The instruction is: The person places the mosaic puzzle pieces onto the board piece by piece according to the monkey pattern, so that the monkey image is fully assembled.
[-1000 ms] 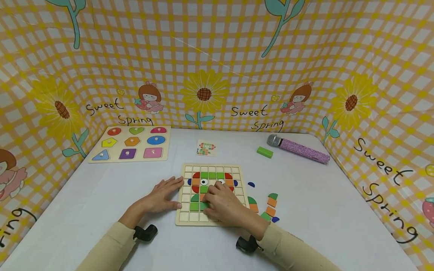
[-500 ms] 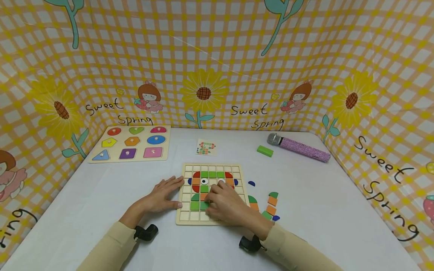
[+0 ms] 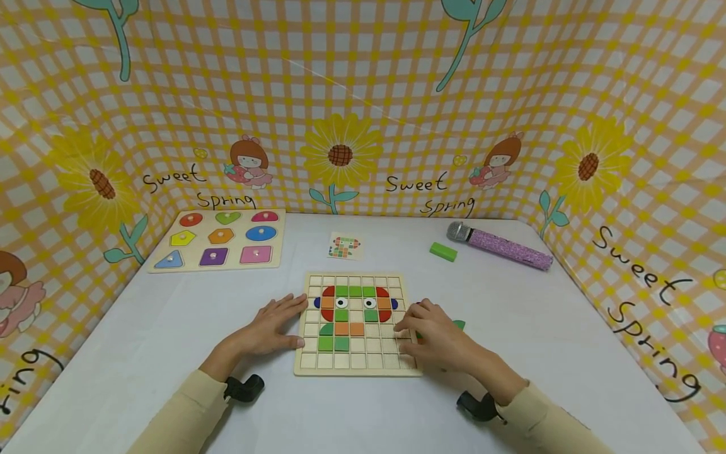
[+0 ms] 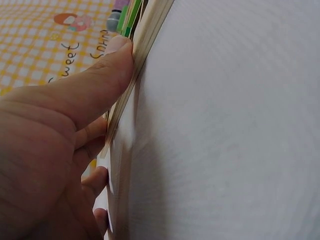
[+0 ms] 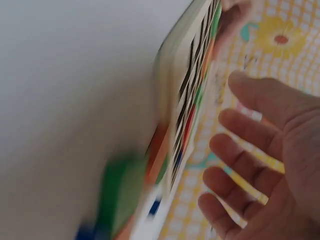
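A wooden grid board (image 3: 357, 361) lies on the table, with flat coloured tiles set in it: a red, green and orange face with two eye tiles (image 3: 341, 302), two orange squares (image 3: 349, 328) below, and green tiles (image 3: 333, 343) at lower left. My left hand (image 3: 269, 328) rests at the board's left edge; its thumb (image 4: 112, 60) touches the side in the left wrist view. Over the board's right edge hovers my right hand (image 3: 439, 337), its spread fingers (image 5: 245, 125) holding nothing. Loose tiles, including a blurred green one (image 5: 120, 185), lie beneath, mostly hidden in the head view.
Behind the board lies a small pattern card (image 3: 344, 246). A knobbed shape puzzle (image 3: 241, 263) is at back left. A green block (image 3: 443, 251) and a purple glitter microphone (image 3: 505, 247) lie at back right. Patterned cloth walls enclose the table.
My right hand has moved from the middle of the board to its right edge. The orange squares and right eye tile are uncovered, and most loose tiles are now hidden. My left hand stays put.
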A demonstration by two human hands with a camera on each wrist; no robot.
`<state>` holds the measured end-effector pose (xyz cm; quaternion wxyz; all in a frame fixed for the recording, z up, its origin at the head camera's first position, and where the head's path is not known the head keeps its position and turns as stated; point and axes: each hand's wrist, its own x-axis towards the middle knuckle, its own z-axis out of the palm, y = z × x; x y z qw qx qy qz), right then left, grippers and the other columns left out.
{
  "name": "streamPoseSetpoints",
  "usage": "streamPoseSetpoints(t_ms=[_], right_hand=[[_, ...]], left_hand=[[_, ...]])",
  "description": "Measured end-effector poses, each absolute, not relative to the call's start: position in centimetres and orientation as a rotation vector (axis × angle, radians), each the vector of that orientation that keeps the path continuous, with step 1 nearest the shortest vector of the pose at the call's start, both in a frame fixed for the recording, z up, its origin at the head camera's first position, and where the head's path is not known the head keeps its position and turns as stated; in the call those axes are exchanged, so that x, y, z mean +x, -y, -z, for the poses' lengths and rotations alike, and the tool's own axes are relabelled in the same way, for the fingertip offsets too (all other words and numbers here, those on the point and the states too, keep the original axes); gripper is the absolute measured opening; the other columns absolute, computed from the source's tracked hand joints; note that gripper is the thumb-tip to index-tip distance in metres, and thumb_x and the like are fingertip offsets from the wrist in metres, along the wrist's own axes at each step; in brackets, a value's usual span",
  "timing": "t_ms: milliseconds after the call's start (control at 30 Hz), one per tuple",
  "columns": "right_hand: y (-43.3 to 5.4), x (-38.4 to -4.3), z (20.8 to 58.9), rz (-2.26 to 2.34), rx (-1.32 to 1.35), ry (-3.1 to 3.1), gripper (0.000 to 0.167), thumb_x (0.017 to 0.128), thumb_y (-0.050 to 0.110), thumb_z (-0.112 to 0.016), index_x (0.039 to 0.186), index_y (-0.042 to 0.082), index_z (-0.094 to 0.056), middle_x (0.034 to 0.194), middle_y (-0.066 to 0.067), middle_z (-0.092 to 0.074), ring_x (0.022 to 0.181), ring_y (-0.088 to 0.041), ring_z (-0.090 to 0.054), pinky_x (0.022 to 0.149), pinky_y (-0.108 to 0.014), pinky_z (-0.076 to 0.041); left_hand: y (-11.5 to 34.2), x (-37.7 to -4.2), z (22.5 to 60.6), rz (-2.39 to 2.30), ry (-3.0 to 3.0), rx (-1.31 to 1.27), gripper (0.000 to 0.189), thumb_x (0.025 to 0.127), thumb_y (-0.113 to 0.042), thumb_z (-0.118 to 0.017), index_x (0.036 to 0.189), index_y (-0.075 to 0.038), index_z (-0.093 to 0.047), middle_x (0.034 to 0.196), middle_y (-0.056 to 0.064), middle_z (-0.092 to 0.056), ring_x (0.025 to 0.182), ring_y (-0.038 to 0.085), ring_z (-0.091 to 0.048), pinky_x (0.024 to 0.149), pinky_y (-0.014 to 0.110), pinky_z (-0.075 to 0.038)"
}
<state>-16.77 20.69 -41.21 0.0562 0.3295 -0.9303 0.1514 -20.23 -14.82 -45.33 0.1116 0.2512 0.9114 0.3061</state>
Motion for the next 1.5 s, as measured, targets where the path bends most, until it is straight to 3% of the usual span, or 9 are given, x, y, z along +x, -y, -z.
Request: streamPoseSetpoints(t_ms=[567,933,1200,1500], right_hand=[[-29.5,-17.2,41.3,-0.353,0.895,2.908,0.029,0.074,0.017,-0.078,0.102,0.018,-0.072,0.099,0.007,-0.059,0.093,-0.010,-0.042,0.076,-0.029,-0.041],[-30.6,-18.0,42.0,-0.307,0.890,2.992,0.032,0.076,0.010,-0.073,0.103,0.028,-0.072,0.103,0.005,-0.058,0.097,-0.013,-0.041,0.079,-0.032,-0.041],[-30.8,-18.4,42.1,-0.288,0.908,2.981,0.032,0.076,0.007,-0.073,0.102,0.026,-0.073,0.103,0.003,-0.059,0.097,-0.014,-0.042,0.079,-0.033,-0.040],[-30.4,-18.6,42.3,-0.286,0.899,2.954,0.022,0.077,0.021,-0.077,0.099,0.026,-0.073,0.100,0.006,-0.059,0.097,-0.012,-0.042,0.081,-0.032,-0.041]], left_hand=[[14.8,-20.3,45.5,-0.890,-2.669,0.724,0.079,0.083,-0.035,-0.070,0.148,-0.010,-0.031,0.157,0.008,-0.025,0.147,0.035,-0.012,0.119,0.058,-0.003],[14.8,-20.2,45.3,-0.894,-2.657,0.713,0.080,0.083,-0.036,-0.070,0.148,-0.010,-0.031,0.158,0.008,-0.024,0.147,0.035,-0.011,0.119,0.057,-0.002],[14.7,-20.2,45.2,-0.886,-2.663,0.704,0.080,0.083,-0.035,-0.070,0.148,-0.011,-0.031,0.158,0.008,-0.024,0.147,0.035,-0.012,0.119,0.057,-0.002],[14.8,-20.2,45.1,-0.889,-2.667,0.718,0.080,0.083,-0.035,-0.070,0.148,-0.009,-0.031,0.157,0.010,-0.024,0.147,0.036,-0.012,0.118,0.059,-0.003]])
